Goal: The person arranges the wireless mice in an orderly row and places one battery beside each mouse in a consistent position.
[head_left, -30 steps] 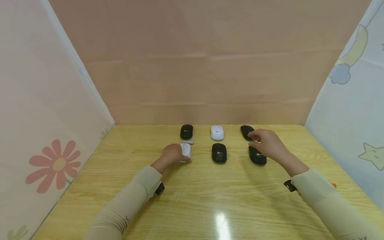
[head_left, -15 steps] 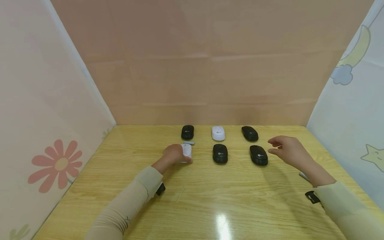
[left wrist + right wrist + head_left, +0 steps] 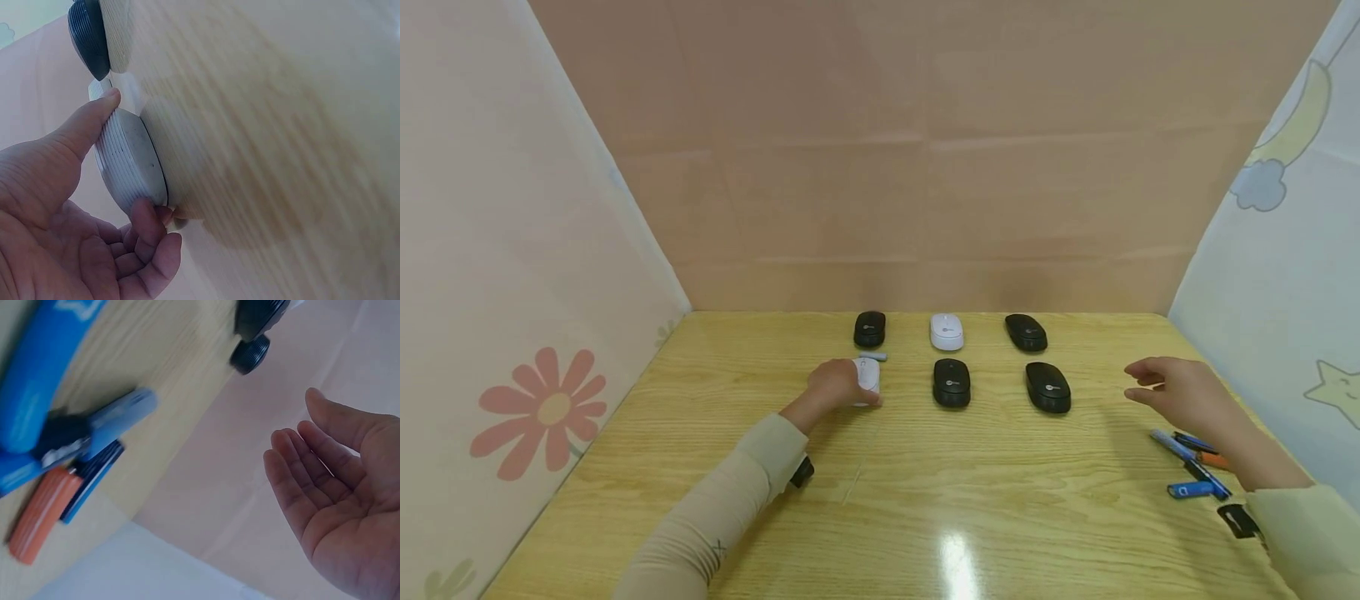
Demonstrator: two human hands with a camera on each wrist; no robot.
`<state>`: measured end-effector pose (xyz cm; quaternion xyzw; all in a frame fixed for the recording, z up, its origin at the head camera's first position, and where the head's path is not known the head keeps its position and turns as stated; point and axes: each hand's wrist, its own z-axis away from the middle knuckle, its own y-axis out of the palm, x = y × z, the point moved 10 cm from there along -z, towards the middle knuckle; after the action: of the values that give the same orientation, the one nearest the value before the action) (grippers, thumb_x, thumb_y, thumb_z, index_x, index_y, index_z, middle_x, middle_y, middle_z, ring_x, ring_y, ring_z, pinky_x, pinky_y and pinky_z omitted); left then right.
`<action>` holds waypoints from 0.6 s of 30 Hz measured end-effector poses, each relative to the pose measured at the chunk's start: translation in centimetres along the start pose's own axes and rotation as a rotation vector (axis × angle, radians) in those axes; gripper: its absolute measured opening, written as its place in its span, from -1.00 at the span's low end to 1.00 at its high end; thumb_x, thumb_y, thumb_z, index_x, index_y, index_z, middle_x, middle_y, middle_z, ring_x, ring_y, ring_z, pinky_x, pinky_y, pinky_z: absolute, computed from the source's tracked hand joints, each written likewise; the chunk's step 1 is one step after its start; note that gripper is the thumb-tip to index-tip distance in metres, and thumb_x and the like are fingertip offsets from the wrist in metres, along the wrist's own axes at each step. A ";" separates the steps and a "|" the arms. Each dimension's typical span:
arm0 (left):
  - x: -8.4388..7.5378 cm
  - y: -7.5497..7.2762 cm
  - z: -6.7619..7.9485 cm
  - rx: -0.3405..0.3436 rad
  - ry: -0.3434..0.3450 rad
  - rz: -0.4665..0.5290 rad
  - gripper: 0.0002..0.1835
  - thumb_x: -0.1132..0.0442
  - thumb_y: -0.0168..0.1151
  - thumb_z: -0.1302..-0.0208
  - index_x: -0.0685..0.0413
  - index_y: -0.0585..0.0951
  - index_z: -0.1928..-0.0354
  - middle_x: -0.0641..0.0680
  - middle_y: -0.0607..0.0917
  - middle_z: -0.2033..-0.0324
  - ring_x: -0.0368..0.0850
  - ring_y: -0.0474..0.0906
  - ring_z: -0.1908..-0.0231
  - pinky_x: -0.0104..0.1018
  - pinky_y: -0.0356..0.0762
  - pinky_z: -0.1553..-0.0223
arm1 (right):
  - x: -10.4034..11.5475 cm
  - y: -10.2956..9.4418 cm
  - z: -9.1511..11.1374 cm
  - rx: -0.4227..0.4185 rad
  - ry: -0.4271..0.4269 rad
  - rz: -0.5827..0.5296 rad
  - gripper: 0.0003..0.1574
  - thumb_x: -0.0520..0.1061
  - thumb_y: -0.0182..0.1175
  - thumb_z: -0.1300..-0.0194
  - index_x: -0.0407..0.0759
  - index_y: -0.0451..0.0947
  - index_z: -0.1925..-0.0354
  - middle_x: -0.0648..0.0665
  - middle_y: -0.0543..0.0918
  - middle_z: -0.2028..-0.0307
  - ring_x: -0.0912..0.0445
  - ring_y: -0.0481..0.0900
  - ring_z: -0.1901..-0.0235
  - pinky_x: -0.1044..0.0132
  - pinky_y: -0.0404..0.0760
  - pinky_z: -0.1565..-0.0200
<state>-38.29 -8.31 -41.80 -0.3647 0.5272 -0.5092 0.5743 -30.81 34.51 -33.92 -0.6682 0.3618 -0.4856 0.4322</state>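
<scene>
A white computer mouse (image 3: 867, 377) lies on the wooden table at the left end of the front row. My left hand (image 3: 833, 387) grips it by its sides; the left wrist view shows the thumb at one end and curled fingertips at the other end of the mouse (image 3: 128, 159). A small grey-blue cylinder (image 3: 873, 356) lies just behind it. Off to the right, my right hand (image 3: 1180, 392) hovers with nothing in it, thumb and fingers apart (image 3: 337, 487). Below that hand lie several slim battery-like cylinders, one blue (image 3: 1190, 489) and one orange (image 3: 1213, 460).
Two black mice, one in the middle (image 3: 952, 383) and one at right (image 3: 1048, 387), complete the front row. Behind stand a black mouse (image 3: 870, 329), a white one (image 3: 947, 332) and another black one (image 3: 1026, 332). Fabric walls enclose the table (image 3: 970, 475) on three sides.
My right hand has moved right and toward me, from beside the black mice to over the cylinders, which have come into sight. The left hand stays on the white mouse.
</scene>
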 end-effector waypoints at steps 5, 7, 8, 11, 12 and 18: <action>-0.1 0.0 0.0 0.005 -0.003 -0.003 -0.36 -0.26 0.48 0.06 0.18 0.55 0.27 0.03 0.52 0.48 -0.11 0.37 0.50 -0.29 0.32 0.54 | -2.8 0.0 1.4 0.030 0.039 0.025 -0.51 -0.15 0.32 -0.24 -0.49 0.52 -0.01 -0.43 0.64 0.19 -0.31 0.61 0.21 -0.12 0.56 0.26; -0.1 0.0 0.0 0.006 0.000 -0.005 -0.35 -0.27 0.47 0.06 0.18 0.55 0.26 0.04 0.52 0.48 -0.10 0.37 0.50 -0.29 0.32 0.54 | -3.8 0.0 1.9 0.042 0.049 0.035 -0.52 -0.16 0.33 -0.22 -0.50 0.53 0.02 -0.40 0.65 0.23 -0.30 0.60 0.22 -0.14 0.54 0.25; -0.1 0.0 0.0 0.006 0.000 -0.006 -0.35 -0.27 0.47 0.06 0.18 0.55 0.26 0.04 0.52 0.48 -0.10 0.37 0.50 -0.29 0.32 0.54 | -4.2 -0.1 2.2 0.048 0.054 0.042 -0.53 -0.17 0.33 -0.22 -0.50 0.53 0.03 -0.39 0.66 0.23 -0.29 0.60 0.23 -0.14 0.54 0.25; 0.0 0.0 -0.1 0.005 -0.008 -0.008 -0.35 -0.27 0.47 0.07 0.18 0.55 0.27 0.04 0.52 0.48 -0.10 0.37 0.50 -0.29 0.32 0.54 | -5.4 -0.2 2.7 0.071 0.063 0.058 -0.56 -0.20 0.33 -0.21 -0.53 0.53 0.06 -0.39 0.65 0.24 -0.30 0.59 0.23 -0.16 0.52 0.23; 0.0 0.0 -0.2 0.004 -0.012 -0.008 -0.34 -0.28 0.47 0.07 0.19 0.55 0.26 0.04 0.53 0.48 -0.10 0.37 0.50 -0.29 0.32 0.54 | -5.8 -0.1 2.8 0.089 0.068 0.057 -0.55 -0.20 0.33 -0.21 -0.55 0.52 0.07 -0.42 0.64 0.23 -0.31 0.58 0.23 -0.16 0.52 0.24; 0.2 0.1 -0.5 0.010 -0.028 -0.016 -0.32 -0.29 0.46 0.07 0.19 0.55 0.22 0.04 0.52 0.46 -0.09 0.37 0.48 -0.29 0.32 0.53 | -7.7 0.2 3.7 0.173 0.116 0.075 -0.51 -0.18 0.33 -0.20 -0.59 0.50 0.08 -0.44 0.63 0.23 -0.36 0.56 0.21 -0.14 0.52 0.24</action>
<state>-38.80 -8.41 -42.06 -0.3732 0.5138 -0.5113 0.5791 -29.32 42.25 -37.31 -0.5852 0.3677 -0.5362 0.4846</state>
